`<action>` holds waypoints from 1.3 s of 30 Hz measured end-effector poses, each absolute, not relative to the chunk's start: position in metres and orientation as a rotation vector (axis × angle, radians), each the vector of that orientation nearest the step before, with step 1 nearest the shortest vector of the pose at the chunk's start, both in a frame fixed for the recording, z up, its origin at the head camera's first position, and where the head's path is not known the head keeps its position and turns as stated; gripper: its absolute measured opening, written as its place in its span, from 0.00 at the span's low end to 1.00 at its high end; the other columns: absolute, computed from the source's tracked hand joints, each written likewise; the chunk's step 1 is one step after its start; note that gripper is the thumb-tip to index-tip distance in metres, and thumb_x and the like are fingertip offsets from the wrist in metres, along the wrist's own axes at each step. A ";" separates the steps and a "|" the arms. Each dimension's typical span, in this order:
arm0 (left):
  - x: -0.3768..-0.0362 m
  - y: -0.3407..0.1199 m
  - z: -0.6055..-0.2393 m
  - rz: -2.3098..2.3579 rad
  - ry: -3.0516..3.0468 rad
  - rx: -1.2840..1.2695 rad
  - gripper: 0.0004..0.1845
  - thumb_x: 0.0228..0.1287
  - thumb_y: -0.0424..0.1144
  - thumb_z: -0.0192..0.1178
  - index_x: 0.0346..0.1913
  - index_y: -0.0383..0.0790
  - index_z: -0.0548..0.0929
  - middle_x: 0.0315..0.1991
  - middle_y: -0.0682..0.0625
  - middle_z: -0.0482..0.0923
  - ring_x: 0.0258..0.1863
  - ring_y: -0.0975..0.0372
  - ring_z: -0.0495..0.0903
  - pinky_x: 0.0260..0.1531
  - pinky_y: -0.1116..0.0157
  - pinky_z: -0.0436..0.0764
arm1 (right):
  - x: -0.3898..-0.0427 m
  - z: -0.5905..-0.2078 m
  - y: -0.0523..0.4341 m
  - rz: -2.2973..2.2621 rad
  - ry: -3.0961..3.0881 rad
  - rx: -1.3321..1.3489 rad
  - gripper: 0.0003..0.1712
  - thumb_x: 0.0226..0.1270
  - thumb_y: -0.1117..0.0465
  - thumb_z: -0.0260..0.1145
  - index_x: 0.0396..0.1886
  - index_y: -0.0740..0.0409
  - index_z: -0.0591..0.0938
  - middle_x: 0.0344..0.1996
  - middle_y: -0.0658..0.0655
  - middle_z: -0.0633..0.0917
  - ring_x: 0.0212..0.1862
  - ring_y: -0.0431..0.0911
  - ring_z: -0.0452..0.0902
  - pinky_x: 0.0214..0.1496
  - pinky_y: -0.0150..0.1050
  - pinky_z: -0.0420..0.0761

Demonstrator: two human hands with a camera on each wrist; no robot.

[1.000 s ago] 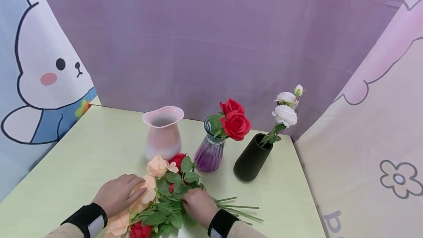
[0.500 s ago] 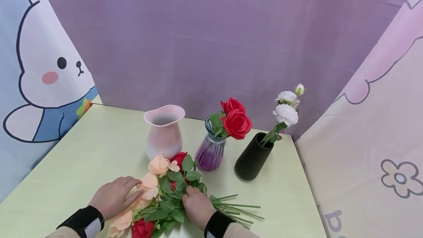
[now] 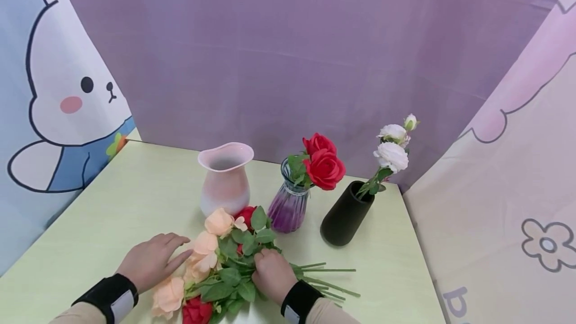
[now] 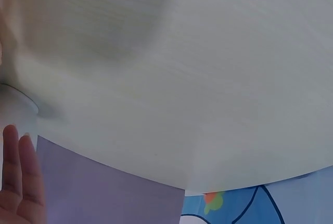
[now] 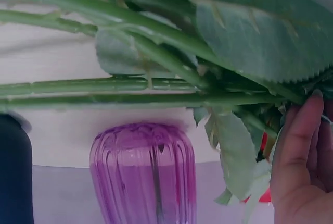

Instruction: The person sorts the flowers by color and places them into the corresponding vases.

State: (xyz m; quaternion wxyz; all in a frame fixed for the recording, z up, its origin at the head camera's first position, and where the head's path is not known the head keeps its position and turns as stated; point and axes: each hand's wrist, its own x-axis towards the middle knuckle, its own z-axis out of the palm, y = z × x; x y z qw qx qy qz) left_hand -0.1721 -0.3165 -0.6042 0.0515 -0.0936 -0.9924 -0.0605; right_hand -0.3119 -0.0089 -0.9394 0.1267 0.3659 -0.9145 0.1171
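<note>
A bunch of peach roses (image 3: 205, 251) and red roses (image 3: 197, 310) with green leaves lies on the table, its stems (image 3: 333, 270) pointing right. My right hand (image 3: 274, 274) is among the leaves, fingers curled. In the right wrist view, the fingertips of that hand (image 5: 299, 161) pinch where several green stems (image 5: 156, 99) meet; the exact stem held is hidden by leaves. Just left of the peach blooms is my left hand (image 3: 150, 261), its fingers extended and holding nothing. Two of its straight fingers (image 4: 31, 182) show in the left wrist view.
Behind the bunch stands a pink and white vase (image 3: 225, 184). A purple glass vase (image 3: 288, 209) with red roses (image 3: 325, 169) stands right of it. Farther right is a black vase (image 3: 346, 214) holding white flowers (image 3: 391, 156). A purple curtain (image 3: 306, 64) hangs behind the table.
My left hand has drawn slightly left, away from the peach roses. My right hand stays at the stems, and the bunch keeps nearly the same place.
</note>
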 end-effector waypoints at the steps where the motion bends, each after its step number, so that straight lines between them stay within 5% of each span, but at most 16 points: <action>1: -0.175 -0.322 -0.612 -0.193 -3.015 -0.291 0.27 0.68 0.70 0.47 0.53 0.58 0.83 0.48 0.56 0.84 0.48 0.56 0.84 0.43 0.50 0.83 | -0.313 -0.934 -0.008 0.373 -2.665 1.050 0.14 0.50 0.53 0.71 0.24 0.38 0.71 0.24 0.43 0.73 0.27 0.41 0.69 0.29 0.42 0.73; 4: -0.184 -0.338 -0.636 -0.176 -2.980 -0.303 0.25 0.68 0.71 0.46 0.54 0.63 0.81 0.48 0.59 0.83 0.49 0.60 0.83 0.46 0.55 0.83 | -0.317 -0.929 -0.004 0.465 -2.676 1.032 0.13 0.48 0.54 0.72 0.26 0.37 0.74 0.24 0.40 0.75 0.26 0.38 0.70 0.26 0.40 0.71; 11: -0.169 -0.314 -0.582 -0.174 -3.020 -0.265 0.24 0.70 0.65 0.52 0.52 0.53 0.84 0.46 0.54 0.85 0.47 0.55 0.84 0.44 0.51 0.84 | -0.325 -0.910 0.002 0.718 -2.756 1.040 0.18 0.55 0.53 0.75 0.44 0.28 0.82 0.37 0.36 0.81 0.39 0.40 0.80 0.32 0.43 0.82; 21: -0.173 -0.309 -0.575 -0.151 -3.050 -0.278 0.24 0.71 0.64 0.51 0.52 0.51 0.84 0.46 0.53 0.84 0.47 0.54 0.84 0.45 0.50 0.84 | -0.334 -0.881 0.006 1.063 -2.785 0.954 0.06 0.61 0.37 0.70 0.34 0.26 0.81 0.30 0.37 0.83 0.31 0.35 0.76 0.27 0.25 0.67; 31: -0.204 -0.366 -0.659 -0.200 -2.991 -0.368 0.28 0.70 0.71 0.41 0.58 0.61 0.79 0.52 0.55 0.82 0.52 0.55 0.81 0.47 0.50 0.82 | -0.346 -0.855 0.012 1.269 -2.717 0.913 0.10 0.59 0.31 0.66 0.38 0.20 0.81 0.32 0.26 0.83 0.35 0.40 0.84 0.31 0.28 0.77; 39: -0.184 -0.344 -0.620 -0.138 -3.056 -0.316 0.24 0.70 0.66 0.49 0.56 0.56 0.81 0.51 0.53 0.82 0.51 0.53 0.82 0.47 0.47 0.82 | -0.355 -0.828 0.015 1.343 -2.646 0.875 0.11 0.62 0.38 0.68 0.43 0.24 0.80 0.36 0.35 0.85 0.37 0.40 0.85 0.35 0.30 0.80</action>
